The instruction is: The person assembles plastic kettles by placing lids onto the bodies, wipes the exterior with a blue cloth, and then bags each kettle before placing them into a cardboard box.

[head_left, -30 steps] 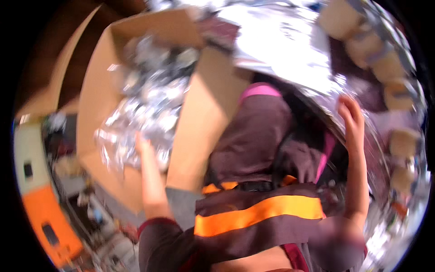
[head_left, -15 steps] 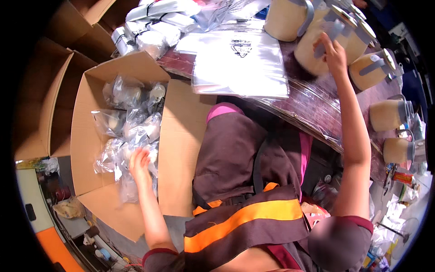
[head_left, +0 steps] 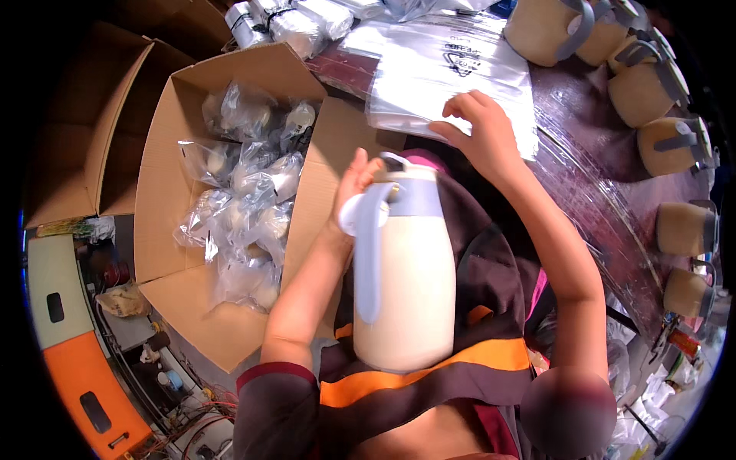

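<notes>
A cream vacuum jug (head_left: pixel 406 284) with a grey-blue handle and collar stands upright over my lap. My left hand (head_left: pixel 357 181) is at its neck, closed against it behind the handle; the handle and lid hide part of the fingers. My right hand (head_left: pixel 484 132) is over the near edge of a stack of clear plastic bags (head_left: pixel 429 69). Its thumb and bent fingers are apart, with nothing seen between them. Whether the thumb touches the top bag I cannot tell.
At my left an open carton (head_left: pixel 157 176) holds several bagged jugs (head_left: pixel 253 180). More cartons (head_left: pixel 115 123) stand beyond it. Several unbagged jugs (head_left: pixel 640 92) line the right of the dark table (head_left: pixel 583 169). Bundled bags (head_left: pixel 303 31) lie at the back.
One jug has come from the table's right side to my lap. My left hand has left the carton for the jug. My right hand has moved left from the jugs to the bags.
</notes>
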Available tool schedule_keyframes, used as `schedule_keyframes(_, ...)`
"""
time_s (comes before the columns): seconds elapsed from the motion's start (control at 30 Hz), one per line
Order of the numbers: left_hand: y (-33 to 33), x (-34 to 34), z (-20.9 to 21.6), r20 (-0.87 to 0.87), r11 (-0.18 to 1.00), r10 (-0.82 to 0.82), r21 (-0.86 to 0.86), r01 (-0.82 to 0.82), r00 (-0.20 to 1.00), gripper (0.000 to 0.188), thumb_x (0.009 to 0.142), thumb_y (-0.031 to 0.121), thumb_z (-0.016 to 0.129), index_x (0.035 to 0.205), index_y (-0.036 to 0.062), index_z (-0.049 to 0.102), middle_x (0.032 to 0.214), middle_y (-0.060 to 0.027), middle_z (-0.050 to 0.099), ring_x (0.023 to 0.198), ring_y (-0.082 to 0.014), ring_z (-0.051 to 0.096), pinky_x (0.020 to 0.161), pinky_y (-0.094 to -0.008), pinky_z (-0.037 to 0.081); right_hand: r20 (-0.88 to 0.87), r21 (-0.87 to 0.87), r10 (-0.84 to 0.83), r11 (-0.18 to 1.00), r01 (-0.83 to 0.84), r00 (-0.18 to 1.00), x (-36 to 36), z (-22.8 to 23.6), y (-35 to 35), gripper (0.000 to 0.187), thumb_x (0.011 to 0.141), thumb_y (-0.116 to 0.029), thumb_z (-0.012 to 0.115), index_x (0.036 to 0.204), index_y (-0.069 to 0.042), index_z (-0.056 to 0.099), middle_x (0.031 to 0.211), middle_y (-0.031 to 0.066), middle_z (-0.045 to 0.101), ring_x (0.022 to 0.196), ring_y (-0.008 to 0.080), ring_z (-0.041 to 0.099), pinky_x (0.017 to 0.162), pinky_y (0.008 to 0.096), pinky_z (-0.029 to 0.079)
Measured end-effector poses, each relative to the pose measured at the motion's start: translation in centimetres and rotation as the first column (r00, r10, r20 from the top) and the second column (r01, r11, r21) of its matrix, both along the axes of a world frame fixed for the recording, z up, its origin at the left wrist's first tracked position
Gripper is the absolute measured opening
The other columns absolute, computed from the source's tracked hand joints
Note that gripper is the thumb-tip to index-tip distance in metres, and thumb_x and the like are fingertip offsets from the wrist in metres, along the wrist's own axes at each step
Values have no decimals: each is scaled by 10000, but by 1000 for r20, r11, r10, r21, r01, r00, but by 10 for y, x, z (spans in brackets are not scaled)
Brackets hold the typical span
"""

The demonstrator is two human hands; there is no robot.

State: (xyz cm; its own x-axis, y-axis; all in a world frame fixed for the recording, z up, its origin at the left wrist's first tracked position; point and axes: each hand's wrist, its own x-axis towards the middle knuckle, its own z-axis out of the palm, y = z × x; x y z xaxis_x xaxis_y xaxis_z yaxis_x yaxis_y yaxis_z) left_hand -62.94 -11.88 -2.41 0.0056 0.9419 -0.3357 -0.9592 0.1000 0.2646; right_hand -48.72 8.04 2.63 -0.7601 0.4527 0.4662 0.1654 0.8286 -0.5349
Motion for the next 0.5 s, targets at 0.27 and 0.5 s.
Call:
schedule_keyframes(0.27,-2,-8,-2,-468,962,273,148,-230,841,328,939,299,437,971,4,575,1106,-147,591,987,-241,593,889,-370,484,352,-242,91,970,-3,932,-34,-56,50,226,816,-268,654,855,-46,677,752,156,629,705,301,591,659,367,452)
schedule_keyframes(0.5,27,15,3,-466,992,50,-79,-97,883,311,905,262,440,942,-1,601,1032,-127,613,938,-182,589,876,-305,456,343,-497,108,864,83,933,-22,-55,46,171,869,-175,623,957,-34,662,772,65,619,695,135,548,651,277,448)
